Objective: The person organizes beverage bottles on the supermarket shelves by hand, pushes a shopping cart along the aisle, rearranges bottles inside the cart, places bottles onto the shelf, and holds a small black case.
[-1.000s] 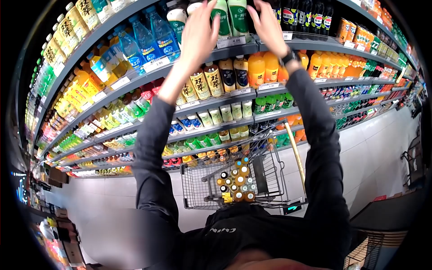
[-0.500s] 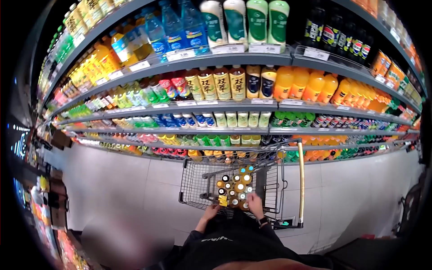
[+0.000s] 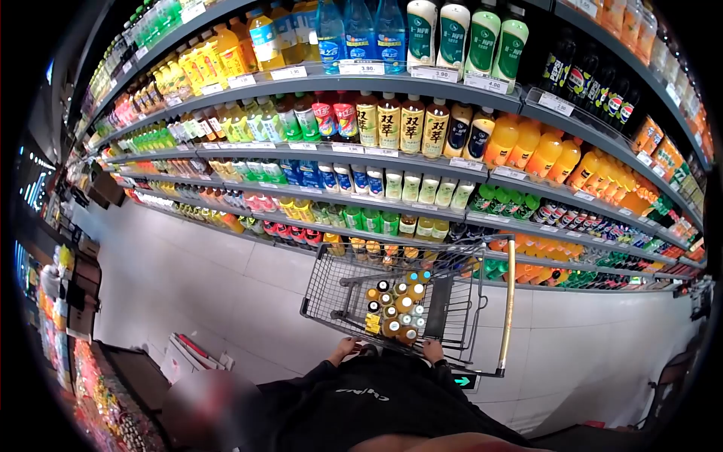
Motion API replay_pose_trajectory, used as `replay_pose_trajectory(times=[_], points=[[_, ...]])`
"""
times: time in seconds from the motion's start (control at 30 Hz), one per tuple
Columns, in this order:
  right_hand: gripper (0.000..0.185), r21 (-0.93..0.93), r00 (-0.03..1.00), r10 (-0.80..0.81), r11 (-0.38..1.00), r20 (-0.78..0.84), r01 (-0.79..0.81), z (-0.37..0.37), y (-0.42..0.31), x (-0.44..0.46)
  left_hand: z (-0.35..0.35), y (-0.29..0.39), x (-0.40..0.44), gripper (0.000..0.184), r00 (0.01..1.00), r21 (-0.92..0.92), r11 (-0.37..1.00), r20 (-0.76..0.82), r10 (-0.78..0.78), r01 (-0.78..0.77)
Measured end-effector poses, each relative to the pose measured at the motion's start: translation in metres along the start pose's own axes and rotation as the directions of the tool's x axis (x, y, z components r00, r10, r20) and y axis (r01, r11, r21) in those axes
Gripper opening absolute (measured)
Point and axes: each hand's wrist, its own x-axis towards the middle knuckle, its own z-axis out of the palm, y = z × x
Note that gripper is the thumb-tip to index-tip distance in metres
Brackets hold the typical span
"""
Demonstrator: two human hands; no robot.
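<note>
Both of my hands are low at the near side of a wire shopping cart. My left hand [image 3: 347, 346] is by the cart's near left edge, its fingers slightly curled; whether it touches the wire is unclear. To its right, my right hand [image 3: 432, 351] is at the near rim with its fingers closed, and what they hold, if anything, is too small to name. Several capped bottles [image 3: 404, 303] stand upright inside the cart [image 3: 325, 294], between and beyond my hands. A yellow-labelled item [image 3: 373, 322] sits at their left. The cart's gold handle bar [image 3: 510, 301] is on the right.
Long curved shelves [image 3: 294, 84] of drinks span the view beyond the cart. Tiled floor [image 3: 248, 301] surrounds the cart. A blurred shape [image 3: 211, 407] is at the lower left, near a box [image 3: 188, 358] and a goods display [image 3: 105, 399].
My hands have come down from the upper shelf to the cart's near side. My right hand has moved off the bottles to the rim. The view has shifted and tilted.
</note>
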Motion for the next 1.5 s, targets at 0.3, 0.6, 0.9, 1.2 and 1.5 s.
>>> replay_pose_trajectory(times=[0.3,0.6,0.9,1.2,1.5], points=[[0.030,-0.018,0.995,0.002,1.000,-0.096,-0.003,0.001,-0.011,-0.030,-0.046,-0.075,0.000,0.038,0.997,0.103,0.993,0.036,-0.063,0.059],[0.035,0.608,1.000,0.012,0.794,-0.029,0.008,0.015,-0.034,-0.135,-0.057,-0.127,-0.026,0.036,0.997,0.148,0.988,0.061,-0.044,0.035],[0.039,0.812,0.903,0.336,0.424,0.270,-0.400,0.073,0.065,-0.128,-0.078,-0.140,-0.040,0.037,0.997,0.211,0.978,0.079,-0.017,0.000],[0.039,0.810,0.857,0.326,0.312,0.399,-0.496,0.096,0.121,-0.112,-0.083,-0.106,-0.021,0.038,0.997,0.094,0.993,0.019,-0.075,0.073],[0.032,0.735,0.894,0.295,0.511,0.336,-0.445,0.058,0.089,-0.105,-0.051,-0.081,-0.009,0.040,0.997,0.132,0.990,0.051,-0.058,0.051]])
